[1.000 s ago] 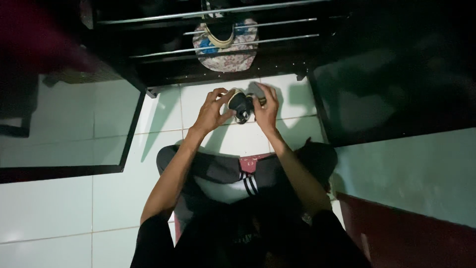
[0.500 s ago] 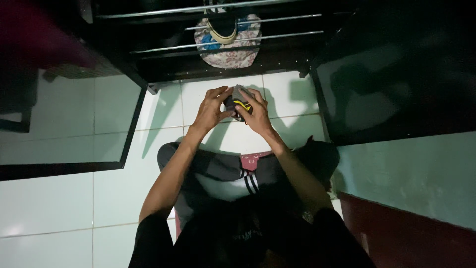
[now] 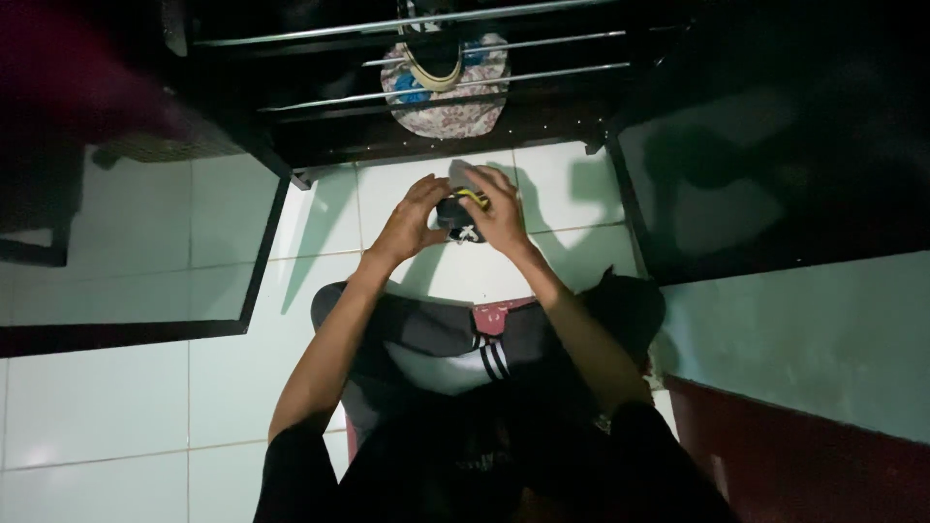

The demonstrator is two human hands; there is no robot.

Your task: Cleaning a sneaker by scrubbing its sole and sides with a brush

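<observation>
Sitting cross-legged on the pale tiled floor (image 3: 116, 407), the person wore dark trousers with white side stripes (image 3: 489, 360) and a dark top, both forearms stretched forward over the knees. Beyond the knees, the left hand (image 3: 409, 221) and the right hand (image 3: 501, 215) were brought close together, both clamped on a small dark shoe (image 3: 455, 213) with a yellow accent and a pale patch at its lower edge, held in the air just above the floor. Fingers wrapped over much of it, so what exactly they were doing to it could not be told; it looked like fastening or adjusting work in the middle, with the shoe not yet set down anywhere.

Farther off stood a dark rack (image 3: 291, 145) with silver rails (image 3: 387, 23), its lower level holding a floral-patterned item (image 3: 446, 111) with a curved tan strap across it. Dark glossy panels (image 3: 775, 165) flanked the rack on either side, reflecting the tiles. Judging from this, the shoe in hand was unshelved, so placing it remained to be done. No second matching shoe was visible in the dim light.
</observation>
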